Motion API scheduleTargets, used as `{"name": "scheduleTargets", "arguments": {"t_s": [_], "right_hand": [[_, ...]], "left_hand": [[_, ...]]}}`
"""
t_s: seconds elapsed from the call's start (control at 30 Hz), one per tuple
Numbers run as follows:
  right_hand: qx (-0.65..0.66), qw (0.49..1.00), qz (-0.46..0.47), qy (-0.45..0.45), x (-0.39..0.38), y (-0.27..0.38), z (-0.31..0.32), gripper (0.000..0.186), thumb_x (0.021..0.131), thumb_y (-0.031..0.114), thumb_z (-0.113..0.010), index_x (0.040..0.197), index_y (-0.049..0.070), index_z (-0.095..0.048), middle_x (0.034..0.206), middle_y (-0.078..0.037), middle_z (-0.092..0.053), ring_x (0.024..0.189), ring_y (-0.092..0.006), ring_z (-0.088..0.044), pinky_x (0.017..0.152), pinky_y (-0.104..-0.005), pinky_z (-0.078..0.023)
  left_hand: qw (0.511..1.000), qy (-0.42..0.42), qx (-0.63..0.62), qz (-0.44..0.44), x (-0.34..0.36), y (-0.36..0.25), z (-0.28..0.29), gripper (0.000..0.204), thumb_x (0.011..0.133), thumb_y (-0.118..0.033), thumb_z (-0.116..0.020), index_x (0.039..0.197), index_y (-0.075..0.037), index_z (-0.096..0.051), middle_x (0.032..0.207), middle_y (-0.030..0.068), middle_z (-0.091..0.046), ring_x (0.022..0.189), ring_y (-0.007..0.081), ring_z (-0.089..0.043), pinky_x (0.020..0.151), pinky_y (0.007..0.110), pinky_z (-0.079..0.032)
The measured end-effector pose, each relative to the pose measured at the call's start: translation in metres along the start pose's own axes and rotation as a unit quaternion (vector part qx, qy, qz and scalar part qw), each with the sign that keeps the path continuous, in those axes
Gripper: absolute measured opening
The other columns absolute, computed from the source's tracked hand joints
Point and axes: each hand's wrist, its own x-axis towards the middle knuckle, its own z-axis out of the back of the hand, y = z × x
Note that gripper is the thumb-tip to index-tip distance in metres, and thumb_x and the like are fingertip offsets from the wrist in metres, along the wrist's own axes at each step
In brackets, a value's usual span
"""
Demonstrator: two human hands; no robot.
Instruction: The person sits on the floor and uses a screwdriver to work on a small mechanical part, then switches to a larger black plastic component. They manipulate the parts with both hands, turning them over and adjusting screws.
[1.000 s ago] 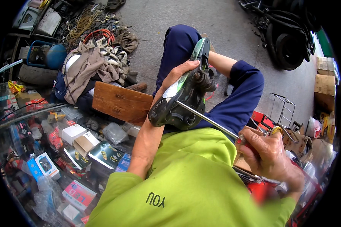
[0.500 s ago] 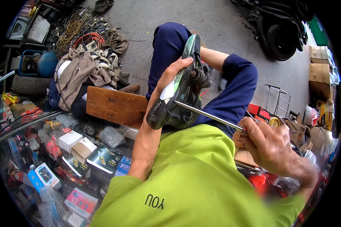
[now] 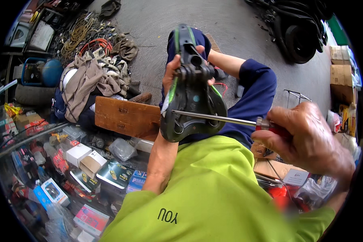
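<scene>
My left hand (image 3: 174, 71) grips a black bicycle saddle (image 3: 191, 101) with green trim, held underside up over my lap. My right hand (image 3: 304, 139) is closed on the red handle of a long screwdriver (image 3: 218, 117). The metal shaft runs left from the handle, and its tip reaches into the underside of the saddle near its wide end. My lime-green shirt and dark blue trousers fill the space below and behind the saddle.
A wooden board (image 3: 127, 117) lies left of my knee. A glass case (image 3: 68, 169) with several small boxes and packets sits at lower left. Rags (image 3: 92, 78), coiled cables (image 3: 80, 34) and a blue tank (image 3: 48, 72) lie beyond. Cardboard boxes (image 3: 341, 70) and a motorbike wheel (image 3: 300, 42) stand at right.
The saddle has come up closer and turned so its underside faces me. My right hand has moved in with the screwdriver, whose tip now sits deeper in the saddle's underside.
</scene>
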Motion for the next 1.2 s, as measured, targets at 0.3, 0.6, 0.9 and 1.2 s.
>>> {"name": "scheduleTargets", "arguments": {"t_s": [0.3,0.6,0.9,1.2], "right_hand": [[-0.296,0.91,0.198,-0.213,0.006,0.027,0.016,0.038,0.07,0.017,-0.075,0.1,-0.003,-0.064,0.057,-0.001,-0.048,0.047,-0.0122,-0.047,0.043,-0.0287,-0.03],[-0.006,0.928,0.153,-0.339,0.004,0.036,0.009,0.039,0.066,0.007,-0.082,0.096,-0.004,-0.06,0.077,-0.01,-0.062,0.062,-0.0144,-0.063,0.054,-0.023,-0.052],[0.023,0.906,0.312,-0.285,0.028,0.008,-0.045,0.048,0.071,0.022,-0.081,0.1,-0.009,-0.058,0.073,-0.011,-0.063,0.056,-0.0162,-0.063,0.042,-0.026,-0.047],[-0.132,0.927,0.198,-0.291,0.003,0.056,-0.026,0.035,0.068,0.026,-0.082,0.079,0.004,-0.057,0.052,-0.003,-0.054,0.046,-0.0124,-0.054,0.04,-0.0283,-0.036]], "left_hand": [[0.991,0.098,0.084,-0.025,0.024,-0.03,0.033,0.06,0.095,-0.042,-0.035,0.139,-0.001,-0.031,0.113,0.0201,-0.058,0.1,0.0377,-0.061,0.084,0.051,-0.054],[0.977,-0.077,0.131,-0.148,-0.002,-0.013,-0.008,0.045,0.093,-0.034,-0.04,0.126,-0.004,-0.043,0.101,0.0162,-0.063,0.079,0.0216,-0.066,0.07,0.034,-0.057],[0.979,-0.047,0.109,-0.167,-0.033,-0.036,0.011,0.054,0.095,-0.038,-0.038,0.124,0.007,-0.045,0.124,0.0271,-0.053,0.119,0.0363,-0.051,0.106,0.05,-0.037],[0.961,-0.152,0.186,-0.14,-0.014,-0.03,-0.006,0.052,0.091,-0.049,-0.051,0.11,-0.002,-0.045,0.085,0.015,-0.062,0.075,0.0273,-0.067,0.07,0.041,-0.059]]}}
